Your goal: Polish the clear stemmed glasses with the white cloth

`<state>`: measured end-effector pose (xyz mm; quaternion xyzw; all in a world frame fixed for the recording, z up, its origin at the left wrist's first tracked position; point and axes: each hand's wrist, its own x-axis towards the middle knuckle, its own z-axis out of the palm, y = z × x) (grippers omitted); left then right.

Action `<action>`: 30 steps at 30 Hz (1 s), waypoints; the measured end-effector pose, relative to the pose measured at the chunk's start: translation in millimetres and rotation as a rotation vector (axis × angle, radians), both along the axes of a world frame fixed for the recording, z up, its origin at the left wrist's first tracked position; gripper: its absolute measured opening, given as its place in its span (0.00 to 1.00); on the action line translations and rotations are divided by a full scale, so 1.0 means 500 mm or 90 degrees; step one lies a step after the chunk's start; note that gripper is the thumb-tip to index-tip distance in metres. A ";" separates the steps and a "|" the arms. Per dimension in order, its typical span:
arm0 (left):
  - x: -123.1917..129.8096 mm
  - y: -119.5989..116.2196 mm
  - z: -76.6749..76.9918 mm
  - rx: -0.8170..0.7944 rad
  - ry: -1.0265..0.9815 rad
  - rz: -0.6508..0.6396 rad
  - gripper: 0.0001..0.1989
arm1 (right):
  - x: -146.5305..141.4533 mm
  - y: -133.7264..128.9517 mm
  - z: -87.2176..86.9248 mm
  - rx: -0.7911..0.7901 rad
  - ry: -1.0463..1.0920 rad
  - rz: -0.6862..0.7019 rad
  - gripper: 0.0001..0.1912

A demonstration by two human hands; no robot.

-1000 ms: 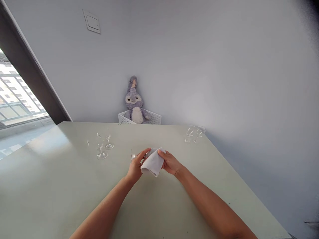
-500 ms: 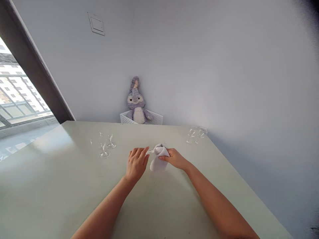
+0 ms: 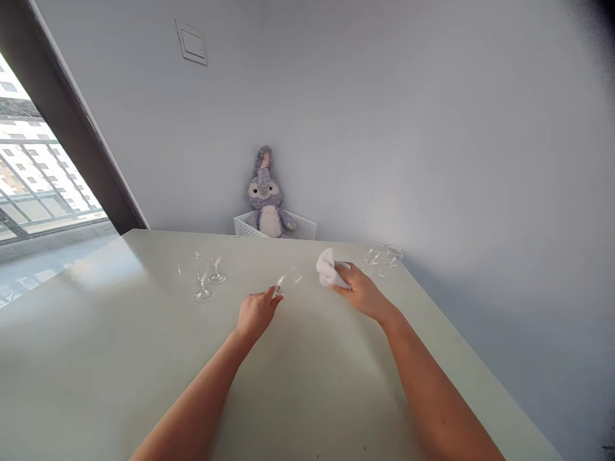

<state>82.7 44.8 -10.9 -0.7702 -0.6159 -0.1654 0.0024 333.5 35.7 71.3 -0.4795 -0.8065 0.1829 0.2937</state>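
Note:
My left hand (image 3: 257,312) pinches a clear stemmed glass (image 3: 290,279) near its stem. The glass is tilted, with its bowl pointing to the right and away from me; its foot is hidden by the fingers. To the right, my right hand (image 3: 362,291) grips a bunched white cloth (image 3: 327,271) above the table. A gap separates the cloth from the glass.
Several clear stemmed glasses (image 3: 204,294) stand on the pale table (image 3: 307,384) at the left. More glasses (image 3: 373,255) stand near the far right edge by the wall. A plush toy (image 3: 270,221) sits in a white basket (image 3: 303,226) behind the table.
The cloth has come off the glass and moved right and away with my right hand. My left fingers have closed on the glass, whose bowl is now uncovered.

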 end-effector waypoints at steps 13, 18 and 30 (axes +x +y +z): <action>0.051 -0.040 -0.007 0.225 -0.014 -0.278 0.11 | -0.101 0.013 -0.087 -0.015 0.144 -0.105 0.18; 0.054 -0.043 -0.013 0.198 -0.034 -0.309 0.11 | -0.081 0.033 -0.100 -0.281 0.383 -0.100 0.17; 0.053 -0.042 -0.013 0.184 -0.211 -0.291 0.14 | -0.048 0.027 -0.062 -0.444 0.509 -0.003 0.22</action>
